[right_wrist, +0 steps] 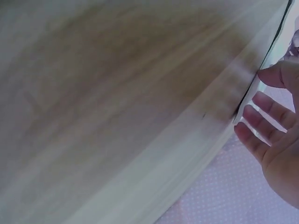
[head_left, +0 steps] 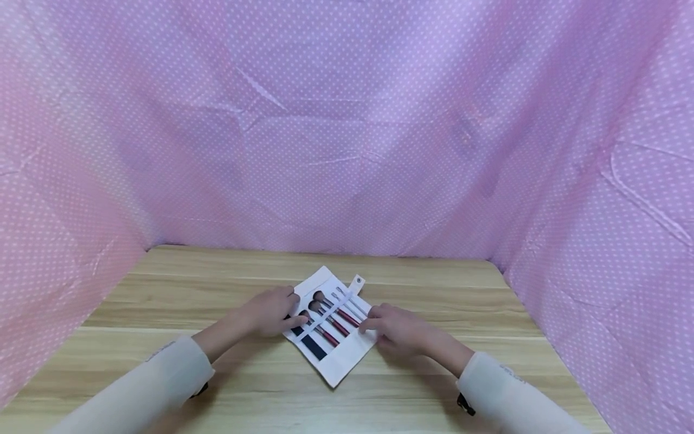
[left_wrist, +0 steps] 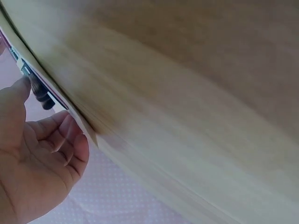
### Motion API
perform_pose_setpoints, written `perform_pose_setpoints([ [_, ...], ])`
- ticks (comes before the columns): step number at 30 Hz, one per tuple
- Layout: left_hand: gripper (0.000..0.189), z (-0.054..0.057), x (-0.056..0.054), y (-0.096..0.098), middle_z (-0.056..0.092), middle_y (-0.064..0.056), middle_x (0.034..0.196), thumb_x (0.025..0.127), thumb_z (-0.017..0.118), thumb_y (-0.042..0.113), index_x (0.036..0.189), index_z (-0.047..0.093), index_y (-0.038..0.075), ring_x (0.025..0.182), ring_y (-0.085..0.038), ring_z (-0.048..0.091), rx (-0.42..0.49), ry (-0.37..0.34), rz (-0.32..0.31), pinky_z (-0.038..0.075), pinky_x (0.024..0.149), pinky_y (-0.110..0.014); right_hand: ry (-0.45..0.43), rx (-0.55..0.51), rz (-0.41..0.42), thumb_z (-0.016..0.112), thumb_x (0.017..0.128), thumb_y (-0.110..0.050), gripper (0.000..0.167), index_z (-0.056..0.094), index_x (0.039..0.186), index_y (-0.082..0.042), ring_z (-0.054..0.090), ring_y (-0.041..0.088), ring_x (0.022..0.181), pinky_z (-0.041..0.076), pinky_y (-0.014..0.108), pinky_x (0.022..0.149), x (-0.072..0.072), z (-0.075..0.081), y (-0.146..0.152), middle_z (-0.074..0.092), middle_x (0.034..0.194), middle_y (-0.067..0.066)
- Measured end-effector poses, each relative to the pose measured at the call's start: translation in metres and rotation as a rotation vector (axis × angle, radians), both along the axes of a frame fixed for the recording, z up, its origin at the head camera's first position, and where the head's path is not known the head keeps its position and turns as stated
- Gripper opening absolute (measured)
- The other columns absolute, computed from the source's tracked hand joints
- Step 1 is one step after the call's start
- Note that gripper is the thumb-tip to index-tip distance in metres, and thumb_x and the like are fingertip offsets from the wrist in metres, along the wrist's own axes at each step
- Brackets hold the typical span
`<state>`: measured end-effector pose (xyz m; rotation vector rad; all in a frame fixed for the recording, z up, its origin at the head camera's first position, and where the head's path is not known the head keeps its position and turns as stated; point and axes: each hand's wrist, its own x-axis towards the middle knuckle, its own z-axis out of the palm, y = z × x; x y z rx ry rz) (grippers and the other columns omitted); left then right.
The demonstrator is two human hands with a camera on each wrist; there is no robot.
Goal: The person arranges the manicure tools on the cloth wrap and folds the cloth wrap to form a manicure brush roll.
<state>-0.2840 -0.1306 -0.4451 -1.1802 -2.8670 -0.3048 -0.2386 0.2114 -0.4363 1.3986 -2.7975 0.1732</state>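
Observation:
A white cloth makeup brush roll (head_left: 347, 355) lies spread on the table, turned at an angle. Makeup brushes (head_left: 337, 324) with red handles and dark bristles sit in its pockets under a white band, beside several thin light-handled tools (head_left: 352, 304) and a black strip (head_left: 313, 347). My left hand (head_left: 273, 310) rests at the roll's left corner. Its thumb (left_wrist: 18, 88) reaches over the band, its fingers loosely bent at the edge. Across from it, my right hand (head_left: 398, 328) touches the right edge with relaxed fingers (right_wrist: 261, 119) and the thumb on top.
A snap tab (head_left: 356, 284) sticks out from the roll's far right side. The wooden table (head_left: 217, 386) runs back to a pink dotted cloth (head_left: 347, 150), which also hangs on both sides.

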Motion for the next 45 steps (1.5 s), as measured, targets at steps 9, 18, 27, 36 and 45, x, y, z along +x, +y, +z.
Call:
perform_pose_setpoints([
  [9,0.054,0.001,-0.014,-0.012,0.059,-0.013,0.127,0.100,0.063,0.046,0.133,0.061,0.003,0.115,-0.030,0.058,-0.043,-0.051,-0.020,0.046,0.102,-0.049,-0.003,0.096,-0.122,0.069,0.096,-0.043,0.043,0.064,0.132,-0.021,0.060,0.018,0.099,0.052,0.034,0.082,0.015,0.011,-0.024,0.064,0.119,0.001],
  [18,0.063,0.008,-0.026,-0.019,0.056,-0.014,0.143,0.096,0.065,0.051,0.139,0.059,0.005,0.132,-0.038,0.050,-0.047,-0.096,-0.108,0.039,0.110,-0.055,0.054,0.158,-0.249,0.062,0.095,-0.059,0.062,0.057,0.138,-0.016,0.059,0.025,0.103,0.052,0.044,0.088,0.029,0.007,-0.050,0.061,0.119,0.007],
  [27,0.045,0.001,-0.025,-0.024,0.062,-0.005,0.128,0.096,0.067,0.045,0.124,0.068,0.010,0.121,-0.026,0.056,0.008,-0.065,-0.132,0.043,0.107,-0.047,-0.044,0.105,-0.229,0.063,0.096,-0.048,0.062,0.051,0.146,-0.014,0.054,0.028,0.119,0.047,0.049,0.101,0.020,0.005,-0.036,0.056,0.137,0.009],
  [36,0.031,0.001,-0.006,-0.012,0.066,0.009,0.097,0.094,0.071,0.045,0.103,0.074,0.015,0.093,-0.010,0.056,0.084,-0.032,-0.219,0.046,0.089,-0.036,-0.154,0.038,-0.101,0.070,0.094,-0.028,0.063,0.048,0.150,-0.008,0.050,0.028,0.133,0.043,0.046,0.109,-0.008,0.007,0.005,0.052,0.148,0.010],
  [45,0.035,-0.001,0.016,0.004,0.065,0.008,0.101,0.090,0.075,0.042,0.109,0.075,0.013,0.092,-0.007,0.053,0.015,-0.109,-0.206,0.049,0.085,-0.030,-0.231,0.010,-0.104,0.072,0.091,-0.020,0.061,0.052,0.149,-0.016,0.053,0.012,0.100,0.048,0.035,0.091,-0.019,0.007,0.021,0.053,0.145,0.006],
])
